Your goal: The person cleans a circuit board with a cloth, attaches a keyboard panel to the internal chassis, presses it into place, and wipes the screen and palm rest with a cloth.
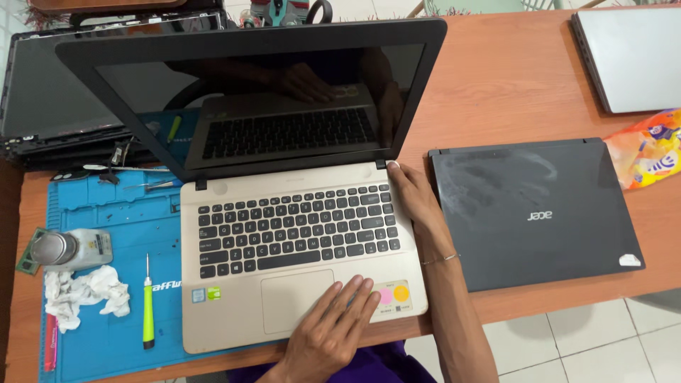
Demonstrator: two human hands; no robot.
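Observation:
A gold laptop [284, 227] stands open on a blue work mat [99, 333], its dark screen [262, 99] switched off and tilted back. My left hand [333, 326] lies flat on the palm rest just right of the touchpad, fingers spread beside two round stickers. Along the laptop's right edge rests my right hand [415, 202], a thin bracelet on the wrist. Its fingertips touch the corner by the hinge. Neither hand holds a tool.
A closed black laptop [532, 213] lies right of my right arm, a silver one [631, 57] at the far right corner, and a colourful snack bag [649, 152] beside it. On the mat are a green-handled screwdriver [148, 312], crumpled tissue [81, 294] and a small bottle [67, 248]. Stacked screen panels [50, 106] sit far left.

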